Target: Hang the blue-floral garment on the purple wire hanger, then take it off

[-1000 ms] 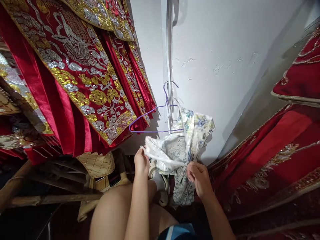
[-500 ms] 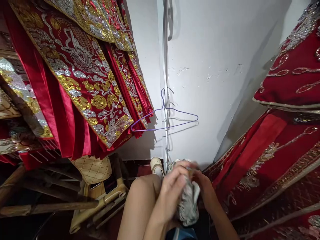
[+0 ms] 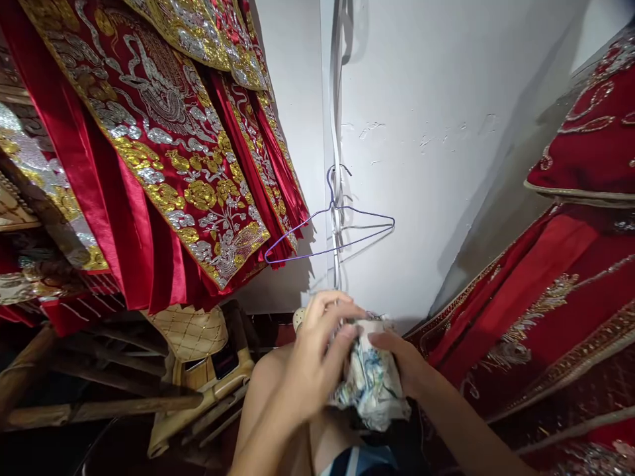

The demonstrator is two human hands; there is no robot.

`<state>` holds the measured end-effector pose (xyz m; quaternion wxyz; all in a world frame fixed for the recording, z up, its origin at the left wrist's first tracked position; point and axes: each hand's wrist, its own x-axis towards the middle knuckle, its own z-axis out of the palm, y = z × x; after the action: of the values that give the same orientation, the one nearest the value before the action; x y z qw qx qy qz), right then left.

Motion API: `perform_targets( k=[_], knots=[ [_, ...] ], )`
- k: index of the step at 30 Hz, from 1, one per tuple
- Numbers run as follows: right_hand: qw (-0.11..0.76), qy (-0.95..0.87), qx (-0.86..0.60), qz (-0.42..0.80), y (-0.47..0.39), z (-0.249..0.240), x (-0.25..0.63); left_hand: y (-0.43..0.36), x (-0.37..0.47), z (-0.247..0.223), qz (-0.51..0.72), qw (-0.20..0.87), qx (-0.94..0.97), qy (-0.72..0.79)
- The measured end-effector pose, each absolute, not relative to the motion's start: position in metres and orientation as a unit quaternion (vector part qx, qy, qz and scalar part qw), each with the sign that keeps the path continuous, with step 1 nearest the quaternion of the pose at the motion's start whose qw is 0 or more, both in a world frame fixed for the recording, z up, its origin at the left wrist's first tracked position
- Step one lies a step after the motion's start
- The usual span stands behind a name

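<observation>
A crumpled whitish cloth [image 3: 374,380] with blue and green marks hangs between my hands, above my lap. My left hand [image 3: 325,337] is at its left upper side, fingers bent over the top edge and thumb pressed towards them. On the right, my right hand [image 3: 404,354] grips the cloth's upper right part, with the thumb on top and the other fingers hidden behind it. Beyond my hands, a thin purple wire hanger [image 3: 330,252] hangs with nothing on it in front of the white wall.
Red garments with gold and silver embroidery [image 3: 198,192] hang at the left. More red beaded garments [image 3: 560,264] fill the right side. A bamboo chair [image 3: 124,406] with a quilted cream cushion [image 3: 191,330] stands at the lower left.
The cloth is spread wider and shows more of its coloured pattern. My hands have moved apart, the left one to the left and the right one slightly right. The view has shifted a little.
</observation>
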<state>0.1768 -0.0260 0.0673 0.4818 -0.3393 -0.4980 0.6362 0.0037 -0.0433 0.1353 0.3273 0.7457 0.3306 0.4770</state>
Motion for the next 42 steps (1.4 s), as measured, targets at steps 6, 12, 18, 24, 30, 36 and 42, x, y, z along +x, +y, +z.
perform_targets(
  k=[6, 12, 18, 24, 30, 36, 42],
  knots=[
    [0.172, -0.536, -0.289, 0.774, -0.023, 0.15, 0.192, -0.011, -0.008, 0.13, 0.231, 0.463, 0.815, 0.26],
    [0.243, -0.76, -0.393, 0.457, 0.017, 0.175, 0.224, -0.001, -0.051, 0.101, 0.176, 0.306, 0.874, 0.334],
    [0.431, -0.758, -0.489, -0.007, 0.101, 0.135, 0.239, 0.041, -0.094, 0.132, 0.101, 0.114, 0.813, 0.562],
    [0.381, -0.763, -0.511, 0.104, 0.161, 0.123, 0.227, 0.064, -0.116, 0.156, 0.117, 0.171, 0.785, 0.584],
    [0.354, -0.783, -0.473, 0.196, 0.168, 0.123, 0.226, 0.051, -0.132, 0.143, 0.017, 0.073, 0.758, 0.648],
    [0.372, -0.759, -0.487, 0.219, 0.15, 0.127, 0.238, 0.059, -0.125, 0.146, 0.113, -0.04, 0.776, 0.619],
    [0.396, -0.744, -0.502, 0.195, 0.143, 0.124, 0.241, 0.058, -0.119, 0.143, 0.374, 0.108, 0.735, 0.556]
  ],
)
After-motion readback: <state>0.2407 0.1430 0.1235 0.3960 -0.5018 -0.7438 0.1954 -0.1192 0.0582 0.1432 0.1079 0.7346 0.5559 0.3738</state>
